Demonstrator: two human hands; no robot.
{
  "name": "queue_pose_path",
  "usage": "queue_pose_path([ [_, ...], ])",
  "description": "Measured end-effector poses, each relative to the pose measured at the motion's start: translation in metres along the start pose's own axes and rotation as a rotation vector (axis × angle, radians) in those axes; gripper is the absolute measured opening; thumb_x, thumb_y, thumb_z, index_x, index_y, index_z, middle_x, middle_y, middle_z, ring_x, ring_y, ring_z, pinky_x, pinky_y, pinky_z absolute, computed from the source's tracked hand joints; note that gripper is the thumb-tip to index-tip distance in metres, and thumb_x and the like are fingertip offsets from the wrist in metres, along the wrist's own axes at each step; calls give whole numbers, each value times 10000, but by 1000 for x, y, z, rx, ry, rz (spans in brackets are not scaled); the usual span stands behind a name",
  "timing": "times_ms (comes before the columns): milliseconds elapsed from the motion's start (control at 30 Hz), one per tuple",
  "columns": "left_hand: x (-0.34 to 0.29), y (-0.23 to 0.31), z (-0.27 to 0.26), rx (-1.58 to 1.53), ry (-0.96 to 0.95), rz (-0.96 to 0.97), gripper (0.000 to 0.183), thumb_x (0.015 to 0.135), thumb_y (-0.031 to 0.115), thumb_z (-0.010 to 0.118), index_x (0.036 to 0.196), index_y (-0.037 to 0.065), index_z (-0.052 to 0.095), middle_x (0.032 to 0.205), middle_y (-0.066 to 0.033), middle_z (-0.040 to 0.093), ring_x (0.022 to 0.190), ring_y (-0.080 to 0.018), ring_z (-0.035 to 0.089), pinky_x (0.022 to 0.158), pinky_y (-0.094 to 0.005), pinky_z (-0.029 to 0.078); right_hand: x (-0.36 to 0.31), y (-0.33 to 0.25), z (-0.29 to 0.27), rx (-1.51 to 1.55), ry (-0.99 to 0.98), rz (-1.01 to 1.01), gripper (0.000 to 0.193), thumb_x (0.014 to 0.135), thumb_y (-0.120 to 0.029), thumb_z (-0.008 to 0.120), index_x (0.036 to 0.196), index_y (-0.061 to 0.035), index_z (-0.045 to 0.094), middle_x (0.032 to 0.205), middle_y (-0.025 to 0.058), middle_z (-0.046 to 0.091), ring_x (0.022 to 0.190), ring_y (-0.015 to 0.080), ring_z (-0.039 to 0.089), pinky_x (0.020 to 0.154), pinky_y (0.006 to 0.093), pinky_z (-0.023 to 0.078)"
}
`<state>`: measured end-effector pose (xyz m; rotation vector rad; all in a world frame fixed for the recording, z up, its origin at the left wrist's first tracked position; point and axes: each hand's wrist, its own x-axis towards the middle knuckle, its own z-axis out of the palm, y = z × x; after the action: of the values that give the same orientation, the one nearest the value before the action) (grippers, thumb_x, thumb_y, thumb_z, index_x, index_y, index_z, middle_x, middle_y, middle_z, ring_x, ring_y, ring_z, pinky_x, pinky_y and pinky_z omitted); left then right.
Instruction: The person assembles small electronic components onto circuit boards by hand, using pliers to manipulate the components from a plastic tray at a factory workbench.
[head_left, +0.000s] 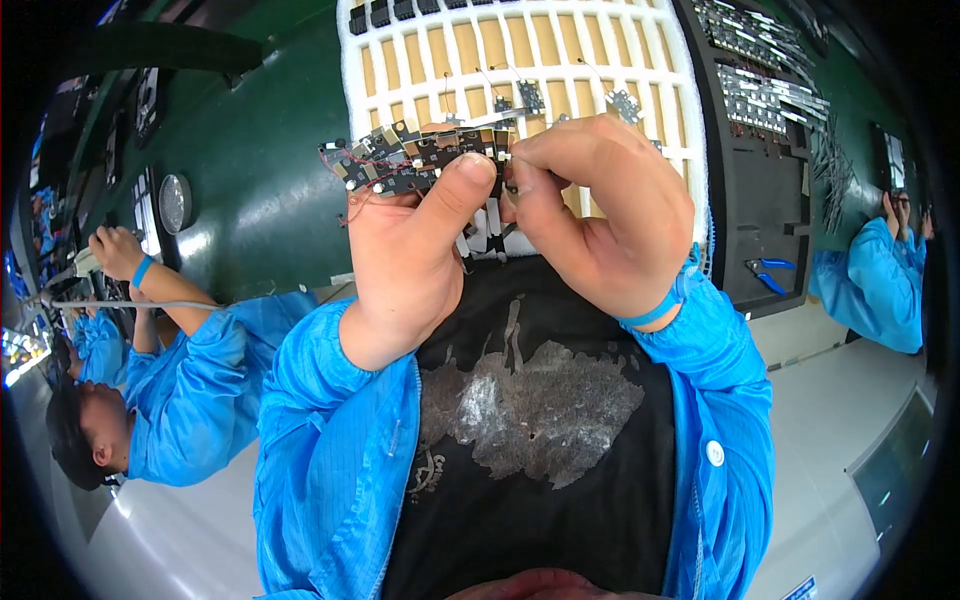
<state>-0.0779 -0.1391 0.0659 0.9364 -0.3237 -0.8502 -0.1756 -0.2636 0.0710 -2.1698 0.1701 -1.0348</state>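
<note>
My left hand (408, 262) is closed around black circuit boards (390, 165), its thumb pressing on their top face. Thin red and dark wires run across the boards and hang off their left end. My right hand (612, 215) pinches with thumb and forefinger at the boards' right end; what lies between those fingertips is too small and covered to make out. Both hands are above the near part of a white foam tray (490, 68) with long tan slots. Small boards with thin wires (625, 104) lie on the tray just beyond my right hand.
Black parts (400, 10) fill some slots at the tray's far left. To the right, a black tray (755, 190) holds blue-handled cutters (770, 275), with stacked board strips (755, 100) beyond. A round clear dish (175, 203) stands left. Co-workers in blue (215, 385) sit at both sides.
</note>
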Motion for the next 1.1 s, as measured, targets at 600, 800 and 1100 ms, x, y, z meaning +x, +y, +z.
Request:
queue_pose_path([
  [600, 1, 7, -7, 175, -21, -66, 178, 888, 24, 695, 1043, -14, 617, 923, -85, 685, 772, -143, 643, 677, -288, 540, -1, -12, -17, 427, -148, 553, 82, 840, 38, 667, 915, 24, 638, 858, 46, 655, 793, 98, 608, 709, 242, 502],
  [800, 3, 4, -3, 177, -40, -81, 159, 893, 10, 684, 1038, -14, 622, 929, -84, 690, 784, -148, 648, 691, -296, 547, -2, -15, -19, 311, -127, 525, 79, 837, 21, 684, 905, 28, 645, 842, 51, 666, 776, 99, 616, 703, 251, 514],
  [1100, 9, 3, 0, 174, -55, -81, 126, 899, 7, 673, 1016, -14, 631, 903, -77, 693, 777, -140, 646, 696, -291, 544, -3, -9, -21, 215, -151, 431, 103, 838, 15, 675, 935, 11, 640, 830, 42, 652, 782, 114, 611, 723, 263, 497],
])
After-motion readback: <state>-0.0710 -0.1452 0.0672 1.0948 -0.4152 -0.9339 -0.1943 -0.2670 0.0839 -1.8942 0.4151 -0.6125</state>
